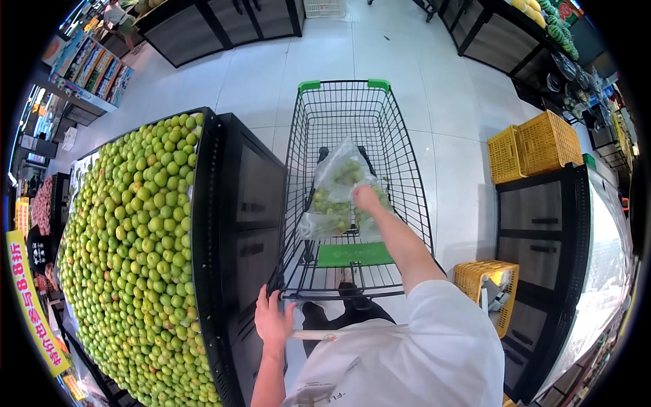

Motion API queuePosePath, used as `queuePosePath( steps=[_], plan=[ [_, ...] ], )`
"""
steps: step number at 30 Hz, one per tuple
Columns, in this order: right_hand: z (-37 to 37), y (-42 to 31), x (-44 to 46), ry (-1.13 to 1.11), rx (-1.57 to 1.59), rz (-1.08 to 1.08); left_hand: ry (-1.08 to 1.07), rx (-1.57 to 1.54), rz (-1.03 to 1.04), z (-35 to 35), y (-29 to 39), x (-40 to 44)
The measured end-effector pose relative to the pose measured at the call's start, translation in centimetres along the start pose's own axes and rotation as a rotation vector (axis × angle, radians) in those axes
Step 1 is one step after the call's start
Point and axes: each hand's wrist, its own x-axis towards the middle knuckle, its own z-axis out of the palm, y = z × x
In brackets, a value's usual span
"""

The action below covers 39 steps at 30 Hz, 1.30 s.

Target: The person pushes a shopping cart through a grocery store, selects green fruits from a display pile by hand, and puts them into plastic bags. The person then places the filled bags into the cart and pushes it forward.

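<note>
My right hand (366, 198) reaches down into a black wire shopping cart (412, 163) with green corners. Its fingers are closed on a clear plastic bag (332, 169) that holds green fruit. More clear plastic with green fruit spreads around and below the hand, and I cannot tell whether it is one bag or two. Beside the left end of the cart's handle bar (315, 334) is my left hand (273, 317), with fingers apart and nothing in it. A green panel (356, 254) sits at the near end of the cart.
On my left stands a large black bin heaped with green plums (135, 237), close along the cart. Yellow crates (549, 142) rest on a black cabinet (532, 244) at right, with another yellow crate (468, 275) lower down. Dark display stands (217, 30) line the far side.
</note>
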Motion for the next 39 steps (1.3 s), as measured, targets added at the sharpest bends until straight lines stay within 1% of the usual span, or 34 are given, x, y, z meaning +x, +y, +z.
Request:
queuePosePath(
  steps=[2,4,6,8,9,10,12,13,15,16,17,19,22,27,30,33,39],
  plan=[
    [-1.2,0.6,-2.6,0.127,-0.07,-0.315,0.0,0.008,0.02,0.1,0.1,0.4],
    [-5.4,-0.7,-7.3,0.11,0.086,-0.405,0.001,0.011,0.037,0.1,0.4,0.7],
    [-11.6,-3.1,-12.8,-0.13,0.141,-0.273,-0.027,0.022,0.038,0.1,0.7,1.5],
    [-18.4,-6.2,-20.1,-0.114,0.191,-0.274,-0.031,0.019,0.049,0.4,0.8,2.3],
    [-19.6,-5.9,-23.6,-0.001,0.127,-0.313,-0.043,0.026,0.05,0.4,0.8,2.7],
    [-21.8,-6.9,-27.1,0.071,0.099,-0.316,-0.058,0.021,0.043,-0.1,1.3,3.2],
    [-23.5,-6.8,-33.0,0.274,-0.058,-0.304,-0.041,0.012,0.058,0.3,1.1,4.3],
    [-23.1,-6.3,-35.1,0.28,-0.062,-0.308,-0.033,0.012,0.07,0.5,1.0,4.8],
    [-22.5,-5.7,-38.1,0.478,-0.284,-0.098,-0.027,-0.001,0.067,0.1,1.5,6.0],
    [-22.2,-5.5,-38.4,0.506,-0.365,-0.09,-0.024,-0.005,0.074,0.1,1.5,6.6],
    [-21.9,-5.9,-38.0,0.51,-0.366,-0.09,-0.02,-0.009,0.082,0.0,1.5,7.2],
    [-21.8,-6.9,-36.3,0.639,-0.318,-0.056,-0.015,-0.039,0.079,-0.1,1.4,8.4],
    [-21.4,-6.3,-34.4,0.701,-0.32,-0.12,0.107,-0.038,0.238,-0.1,1.1,10.7],
    [-21.9,-6.0,-30.0,0.707,-0.339,-0.066,0.131,-0.065,0.267,-0.5,2.2,14.0],
    [-22.7,-5.9,-26.9,0.703,-0.388,-0.083,0.166,-0.052,0.357,-0.2,2.2,16.4],
    [-23.0,-5.2,-23.4,0.718,-0.37,-0.121,0.104,-0.067,0.356,-0.5,2.9,18.7],
    [-24.5,-5.6,-16.7,0.704,-0.376,-0.128,0.09,-0.049,0.366,-0.6,3.8,24.1]
  ],
)
